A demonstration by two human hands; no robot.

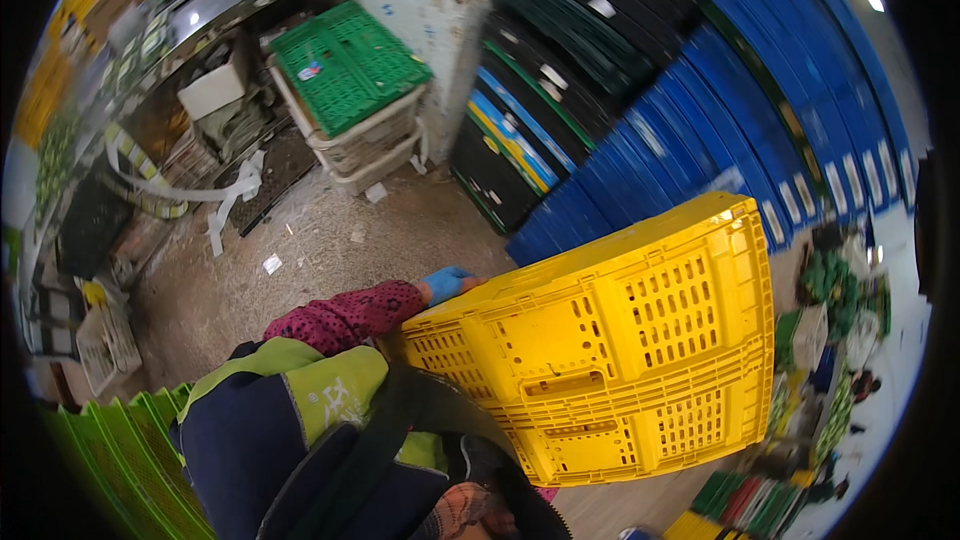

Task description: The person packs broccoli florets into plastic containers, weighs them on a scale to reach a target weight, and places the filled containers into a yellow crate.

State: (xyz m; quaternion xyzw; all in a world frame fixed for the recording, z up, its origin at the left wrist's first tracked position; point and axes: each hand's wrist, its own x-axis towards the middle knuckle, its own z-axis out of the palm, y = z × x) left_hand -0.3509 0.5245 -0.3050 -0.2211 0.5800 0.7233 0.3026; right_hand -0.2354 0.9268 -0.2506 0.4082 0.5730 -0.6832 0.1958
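A yellow plastic folding crate [555, 315], slatted and folded flat or stacked with another, is held against my body on the right. My left hand [448, 285], in a blue glove below a pink patterned sleeve, grips its upper left edge; the fingertips are partly bare. Behind the crate my right hand is out of view, with only a bit of pink sleeve showing under the crate's lower edge.
Blue folded crates [645, 142] and black folded crates [502, 180] are stacked ahead. A green crate [352, 64] tops white crates by the wall. Loose white strapping [240, 184] lies on the floor. Light-green crates [120, 457] stand at lower left; distant people are at far right.
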